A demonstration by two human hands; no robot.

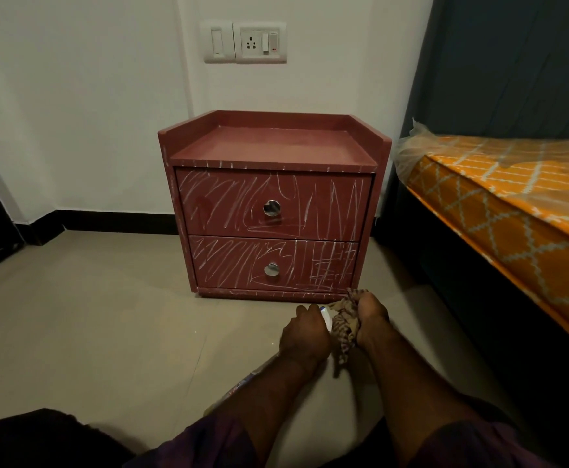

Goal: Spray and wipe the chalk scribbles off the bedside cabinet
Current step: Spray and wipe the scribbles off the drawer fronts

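The plastic-wrapped mattress [512, 204] filled the right of the frame; the bedside cabinet [274, 204] stood at the centre against the white wall, and chalk scribbles [222, 201] ran edge to edge across both drawer fronts, so by my reading no wiping had begun. Both forearms reached up from the lower edge, low over the tiled floor [107, 315], and met just below the cabinet's lower right corner. The left hand [305, 336] was curled round the spray bottle [326, 318]; its white head poked out toward the other hand and its body trailed back under the forearm. The right hand [372, 319] clenched a bunched striped cloth [343, 329], a loose tail hanging down. Keeping both tools in hand beside the fronts probably let wiping follow spraying at once.
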